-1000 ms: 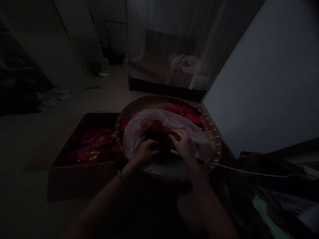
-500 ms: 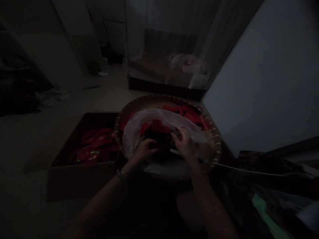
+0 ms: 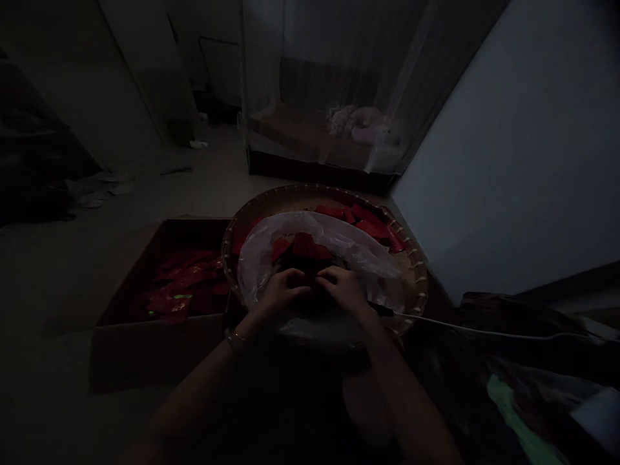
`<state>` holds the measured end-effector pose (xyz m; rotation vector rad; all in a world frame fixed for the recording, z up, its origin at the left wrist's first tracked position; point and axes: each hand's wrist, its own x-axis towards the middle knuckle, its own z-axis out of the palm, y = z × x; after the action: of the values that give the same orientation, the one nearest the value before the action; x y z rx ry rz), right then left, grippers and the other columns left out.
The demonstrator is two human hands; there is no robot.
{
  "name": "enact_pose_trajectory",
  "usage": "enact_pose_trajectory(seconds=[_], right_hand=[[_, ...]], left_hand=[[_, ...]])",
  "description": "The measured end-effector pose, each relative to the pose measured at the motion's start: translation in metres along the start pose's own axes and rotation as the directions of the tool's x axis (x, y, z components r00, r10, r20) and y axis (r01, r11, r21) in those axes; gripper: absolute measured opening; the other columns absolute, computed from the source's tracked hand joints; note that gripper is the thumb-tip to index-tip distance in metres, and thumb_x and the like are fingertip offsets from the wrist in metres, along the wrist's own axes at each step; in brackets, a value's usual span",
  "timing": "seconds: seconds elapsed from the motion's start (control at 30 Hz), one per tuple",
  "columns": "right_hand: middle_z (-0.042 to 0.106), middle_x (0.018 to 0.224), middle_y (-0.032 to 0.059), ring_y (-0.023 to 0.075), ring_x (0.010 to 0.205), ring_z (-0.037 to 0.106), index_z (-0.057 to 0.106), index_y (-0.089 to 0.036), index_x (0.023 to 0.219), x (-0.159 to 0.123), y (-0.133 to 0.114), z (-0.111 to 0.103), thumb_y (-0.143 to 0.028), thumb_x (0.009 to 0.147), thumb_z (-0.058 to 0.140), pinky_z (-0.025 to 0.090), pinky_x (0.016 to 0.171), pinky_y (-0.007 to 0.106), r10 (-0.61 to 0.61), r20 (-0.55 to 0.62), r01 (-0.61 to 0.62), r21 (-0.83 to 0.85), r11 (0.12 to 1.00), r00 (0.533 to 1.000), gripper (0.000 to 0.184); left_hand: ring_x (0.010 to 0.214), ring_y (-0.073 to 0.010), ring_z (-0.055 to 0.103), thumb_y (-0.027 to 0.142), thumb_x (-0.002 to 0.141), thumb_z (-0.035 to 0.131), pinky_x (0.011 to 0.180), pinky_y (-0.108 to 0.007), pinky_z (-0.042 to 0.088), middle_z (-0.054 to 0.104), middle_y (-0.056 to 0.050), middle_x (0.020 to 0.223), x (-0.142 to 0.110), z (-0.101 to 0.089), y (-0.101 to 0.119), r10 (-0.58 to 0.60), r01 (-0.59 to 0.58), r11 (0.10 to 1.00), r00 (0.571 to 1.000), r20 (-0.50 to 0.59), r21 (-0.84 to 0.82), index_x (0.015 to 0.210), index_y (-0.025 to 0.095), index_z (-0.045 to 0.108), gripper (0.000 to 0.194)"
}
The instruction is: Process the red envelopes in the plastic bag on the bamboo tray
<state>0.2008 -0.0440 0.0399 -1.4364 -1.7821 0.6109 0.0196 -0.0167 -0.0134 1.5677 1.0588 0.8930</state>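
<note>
The light is very dim. My left hand (image 3: 283, 289) is over the middle of a round woven tray (image 3: 227, 261), thumb and fingers curled toward each other. Facing it, my right hand (image 3: 341, 289) has its fingers bent in a pinch. Their fingertips come close together at a dark red patch; whatever they grip there is too dark to make out. Around the hands lies a crumpled clear plastic bag (image 3: 256, 252), spread open in a ring. Red pieces (image 3: 306, 245) rest inside it, beyond my fingers.
More red packets (image 3: 372, 227) lie along the tray's far right. A cardboard box (image 3: 126, 349) at left holds red packets with gold print (image 3: 188, 278). A white cord (image 3: 475, 329) runs right from a black handle (image 3: 380, 309). Behind stands a netted bed (image 3: 310, 139); a wall (image 3: 523, 148) is at right.
My right hand has moved left and down from the bag's far right side to meet my left hand. The left hand has stayed nearly in place.
</note>
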Motion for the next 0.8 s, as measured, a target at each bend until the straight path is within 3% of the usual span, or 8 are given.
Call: enact_pose_trajectory(seconds=[0.1,0.17,0.27,0.4,0.6,0.8], right_hand=[[0.07,0.075,0.0032,0.0171,0.061,0.063,0.069,-0.018,0.08,0.001,0.001,-0.003,-0.038,0.076,0.059,0.047,0.059,0.028,0.155,-0.166,-0.139,0.102,0.985,0.974,0.022],[0.069,0.07,0.0022,0.0162,0.053,0.061,0.069,-0.018,0.08,0.001,0.001,-0.007,-0.043,0.073,0.061,0.045,0.05,0.026,0.232,-0.206,-0.194,0.19,0.962,0.951,0.027],[0.067,0.064,0.0018,0.0162,0.051,0.059,0.069,-0.018,0.075,0.002,0.006,-0.014,-0.047,0.068,0.065,0.043,0.047,0.025,0.264,-0.181,-0.21,0.268,0.94,0.947,0.03],[0.062,0.056,0.0002,0.0156,0.05,0.057,0.069,-0.017,0.079,0.002,0.018,-0.022,-0.048,0.069,0.065,0.042,0.046,0.025,0.277,-0.096,-0.241,0.279,0.93,0.956,0.033],[0.069,0.091,0.0035,0.0177,0.076,0.062,0.067,-0.02,0.099,0.005,0.01,-0.018,-0.044,0.07,0.063,0.048,0.063,0.027,0.162,-0.044,-0.148,0.222,0.964,0.986,0.038],[0.056,0.055,-0.0013,0.0139,0.055,0.051,0.06,-0.018,0.058,0.005,0.002,0.004,-0.048,0.069,0.065,0.039,0.051,0.024,0.131,-0.093,-0.124,0.082,0.989,0.987,0.033]], left_hand=[[0.09,-0.0213,0.062,0.028,0.056,0.078,0.077,-0.029,0.048,0.068,-0.008,0.101,0.001,0.0,-0.001,-0.008,0.01,0.999,0.999,0.043,-0.051,0.111,0.014,0.06,0.059],[0.083,-0.0209,0.063,0.028,0.055,0.077,0.072,-0.028,0.048,0.069,-0.007,0.093,0.0,-0.001,0.003,-0.073,0.081,0.994,0.991,0.116,-0.068,0.106,0.011,0.063,0.055],[0.066,-0.0168,0.061,0.029,0.057,0.075,0.06,-0.024,0.045,0.068,-0.002,0.071,-0.003,-0.005,0.011,-0.198,0.213,0.976,0.959,0.204,-0.051,0.088,0.009,0.068,0.038],[0.053,-0.0113,0.053,0.029,0.055,0.075,0.05,-0.02,0.037,0.062,0.002,0.058,-0.007,-0.009,0.02,-0.246,0.274,0.959,0.932,0.267,-0.073,0.076,0.01,0.069,0.029],[0.05,-0.0102,0.052,0.029,0.056,0.073,0.048,-0.019,0.036,0.061,0.002,0.057,-0.008,-0.007,0.022,-0.281,0.311,0.949,0.911,0.301,-0.058,0.08,0.009,0.069,0.031],[0.07,-0.0148,0.059,0.029,0.06,0.073,0.061,-0.022,0.044,0.068,-0.002,0.08,-0.007,-0.005,0.023,-0.144,0.176,0.98,0.95,0.275,-0.096,0.096,0.011,0.066,0.042]])
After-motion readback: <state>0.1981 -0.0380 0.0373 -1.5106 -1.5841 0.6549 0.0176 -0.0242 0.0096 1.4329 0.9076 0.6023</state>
